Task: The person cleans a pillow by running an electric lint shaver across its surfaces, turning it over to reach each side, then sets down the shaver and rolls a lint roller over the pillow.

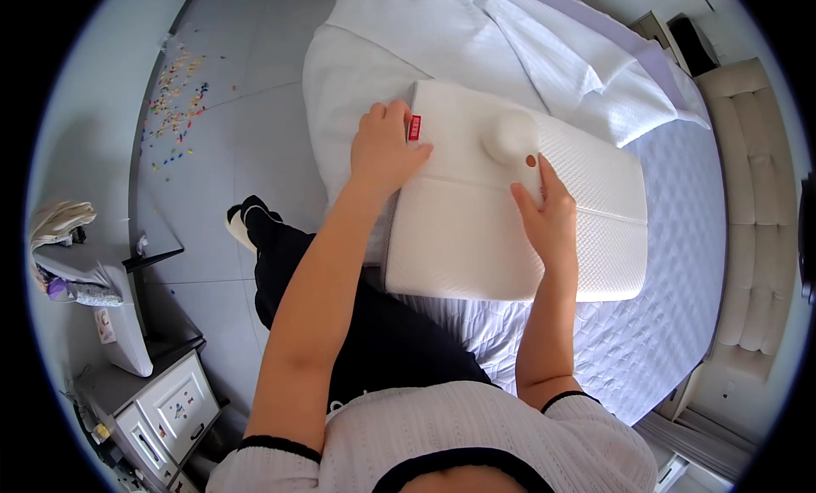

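Observation:
A white contoured pillow (476, 229) with a textured cover lies on the edge of the bed, in front of my body. It has a rounded bump, a small brown spot and a red label (414, 127) on its left edge. My left hand (384, 149) grips that edge beside the label, fingers curled at the side and thumb on top. Flat on the pillow's upper face, near the brown spot, rests my right hand (548, 217), its thumb and fingers apart.
A rumpled white quilt (408, 34) covers the far side of the bed, and a quilted lavender mattress cover (671, 229) shows at right, before a padded headboard (748, 212). Small colourful pieces (178, 102) are scattered on the floor. A chair (127, 323) and white cabinet (178, 408) stand at left.

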Motion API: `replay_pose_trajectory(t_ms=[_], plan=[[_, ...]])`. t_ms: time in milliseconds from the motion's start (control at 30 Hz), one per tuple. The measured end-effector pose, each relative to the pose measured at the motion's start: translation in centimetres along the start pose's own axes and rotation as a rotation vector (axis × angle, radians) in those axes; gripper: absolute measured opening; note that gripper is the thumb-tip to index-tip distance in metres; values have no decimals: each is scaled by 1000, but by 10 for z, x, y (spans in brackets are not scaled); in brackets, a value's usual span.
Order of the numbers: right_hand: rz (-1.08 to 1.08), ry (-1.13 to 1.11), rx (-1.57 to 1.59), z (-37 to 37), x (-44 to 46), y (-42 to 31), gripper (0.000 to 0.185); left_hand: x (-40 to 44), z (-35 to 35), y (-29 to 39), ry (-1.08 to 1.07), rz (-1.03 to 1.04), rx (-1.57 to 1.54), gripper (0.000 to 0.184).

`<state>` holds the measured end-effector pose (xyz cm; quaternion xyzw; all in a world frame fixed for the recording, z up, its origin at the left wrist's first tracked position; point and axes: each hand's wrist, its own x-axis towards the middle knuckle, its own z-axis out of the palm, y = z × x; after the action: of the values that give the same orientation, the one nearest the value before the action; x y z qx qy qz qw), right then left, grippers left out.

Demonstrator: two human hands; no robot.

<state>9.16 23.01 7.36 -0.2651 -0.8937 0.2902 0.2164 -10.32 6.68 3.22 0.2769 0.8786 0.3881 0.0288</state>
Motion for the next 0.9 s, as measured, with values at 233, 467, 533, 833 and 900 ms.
replay_pose_trajectory(t_ms=[233, 467, 533, 833, 900], plan=[[65, -58, 11, 19, 21, -19, 58, 10, 6, -15, -42, 62, -37, 20], [-121, -153, -5, 39, 27, -36, 59, 20, 6, -36, -74, -10, -238, 11], [-122, -203, 37, 35, 18, -46, 59, 25, 2, -40, -296, -299, -582, 10], [81, -75, 53, -23, -23, 5, 56, 20, -2, -38, -305, -316, -590, 11], [68, 5, 28, -35, -30, 17, 54, 19, -3, -36, -297, -320, -604, 11]])
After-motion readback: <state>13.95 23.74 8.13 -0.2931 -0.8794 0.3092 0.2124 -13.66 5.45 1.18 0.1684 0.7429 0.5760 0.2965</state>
